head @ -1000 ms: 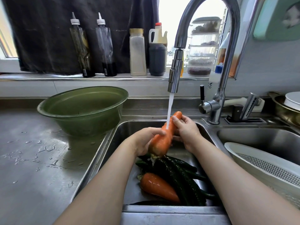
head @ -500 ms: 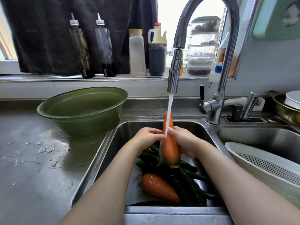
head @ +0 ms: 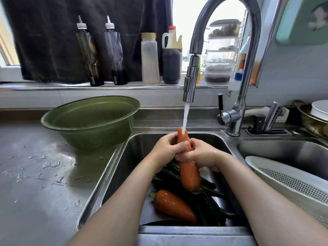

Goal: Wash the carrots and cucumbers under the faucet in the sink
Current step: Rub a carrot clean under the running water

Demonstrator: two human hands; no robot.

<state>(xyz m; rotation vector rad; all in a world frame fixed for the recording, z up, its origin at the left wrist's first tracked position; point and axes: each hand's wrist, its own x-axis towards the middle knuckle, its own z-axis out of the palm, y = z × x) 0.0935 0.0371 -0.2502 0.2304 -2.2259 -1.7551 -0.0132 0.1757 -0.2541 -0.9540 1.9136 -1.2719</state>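
Both hands are curled around one carrot [head: 189, 176] above the sink [head: 138, 150]: the left hand [head: 168, 148] grips its upper part and the right hand [head: 200, 155] wraps the middle, fingers of the two touching. The carrot stands nearly upright, narrow end up, thick end hanging over the vegetables in the sink. Water [head: 185, 116] falls from the faucet [head: 191, 82] above the sink onto the carrot's tip.

On the sink's bottom lie a second carrot [head: 174, 205], wet and shiny, and a heap of dark green cucumbers [head: 211, 205] touching it.

Left of the sink, a green bowl [head: 95, 137] sits on the wet counter [head: 35, 174], just beside the sink's rim. Right of the sink, a second basin [head: 284, 150] holds a white perforated colander [head: 284, 176], tilted.

Behind the sink, a windowsill [head: 53, 85] carries two squeeze bottles [head: 87, 55] with a little dark liquid at the bottom, a jar [head: 150, 59] of pale powder, a jug [head: 171, 63] filled mostly with dark sauce, and a stack of clear containers [head: 220, 54] holding dark contents too blurred to name.
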